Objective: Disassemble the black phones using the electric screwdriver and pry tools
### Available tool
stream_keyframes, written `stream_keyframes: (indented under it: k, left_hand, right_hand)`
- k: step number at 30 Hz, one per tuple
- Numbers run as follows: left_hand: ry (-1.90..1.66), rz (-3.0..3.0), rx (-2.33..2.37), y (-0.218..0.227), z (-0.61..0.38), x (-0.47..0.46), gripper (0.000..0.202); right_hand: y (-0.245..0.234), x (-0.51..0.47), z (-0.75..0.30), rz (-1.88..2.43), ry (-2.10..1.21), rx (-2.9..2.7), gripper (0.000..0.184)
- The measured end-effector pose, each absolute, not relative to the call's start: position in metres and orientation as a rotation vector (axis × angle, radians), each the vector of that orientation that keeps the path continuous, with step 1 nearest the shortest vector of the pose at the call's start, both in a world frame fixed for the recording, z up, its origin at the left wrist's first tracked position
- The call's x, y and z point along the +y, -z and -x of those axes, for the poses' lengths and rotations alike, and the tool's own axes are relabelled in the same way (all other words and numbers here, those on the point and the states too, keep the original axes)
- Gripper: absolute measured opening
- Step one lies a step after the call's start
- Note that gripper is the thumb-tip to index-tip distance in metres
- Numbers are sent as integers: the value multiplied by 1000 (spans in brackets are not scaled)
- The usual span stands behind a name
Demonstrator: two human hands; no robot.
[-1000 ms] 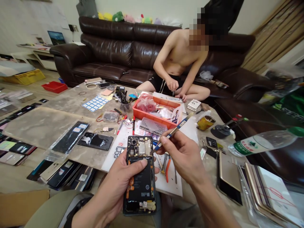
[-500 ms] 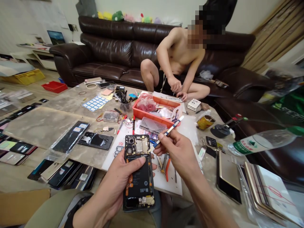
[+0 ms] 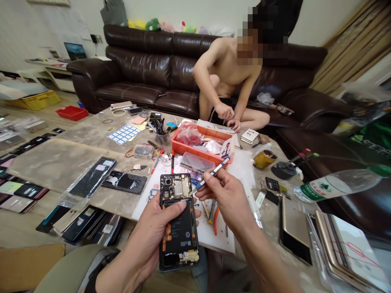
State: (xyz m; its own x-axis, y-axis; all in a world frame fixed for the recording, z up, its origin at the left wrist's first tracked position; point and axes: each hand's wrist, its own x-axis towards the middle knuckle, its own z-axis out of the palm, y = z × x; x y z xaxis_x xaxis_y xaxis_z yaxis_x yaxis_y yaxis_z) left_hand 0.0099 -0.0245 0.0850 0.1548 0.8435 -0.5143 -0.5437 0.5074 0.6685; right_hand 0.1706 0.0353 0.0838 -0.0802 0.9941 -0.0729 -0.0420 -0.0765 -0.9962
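My left hand (image 3: 152, 221) is wrapped round an opened smartphone (image 3: 179, 228), thumb across its black battery. The phone's back cover is off, so the camera, metal shields and orange flex cables show. My right hand (image 3: 224, 193) is closed on a slim blue-and-white hand tool (image 3: 212, 173), pinched between thumb and fingers. Its thin tip meets the upper right edge of the phone, beside the board; whether it touches I cannot tell. Beneath the hands lies a white work mat (image 3: 221, 240) with orange-handled pliers (image 3: 215, 221) and screwdrivers on it.
An orange tray (image 3: 201, 148) of bagged parts stands ahead, with a clear parts box (image 3: 197, 162) before it. Phones lie left and right. A water bottle (image 3: 342, 185) and a tin (image 3: 265, 158) stand at right. Across the table a person (image 3: 227, 81) works with both hands.
The outer end of the blue-and-white tool has swung slightly down and left with my right hand. The person opposite has shifted a leg. The phone stays almost in place.
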Motion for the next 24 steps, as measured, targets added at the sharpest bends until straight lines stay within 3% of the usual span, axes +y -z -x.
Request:
stream_keyframes:
  k: [6, 14, 24]
  left_hand:
    - [-1012, -354, 1014, -84, -10, -24, 55]
    - [-1044, -372, 1007, -86, -11, -23, 57]
    - [-1029, -368, 1013, -86, -9, -24, 57]
  right_hand:
    - [-87, 33, -174, 1164, -1268, -1292, 35]
    - [-73, 38, -167, 1248, -1505, -1069, 37]
    - [-85, 35, -175, 1125, -1305, -1291, 31]
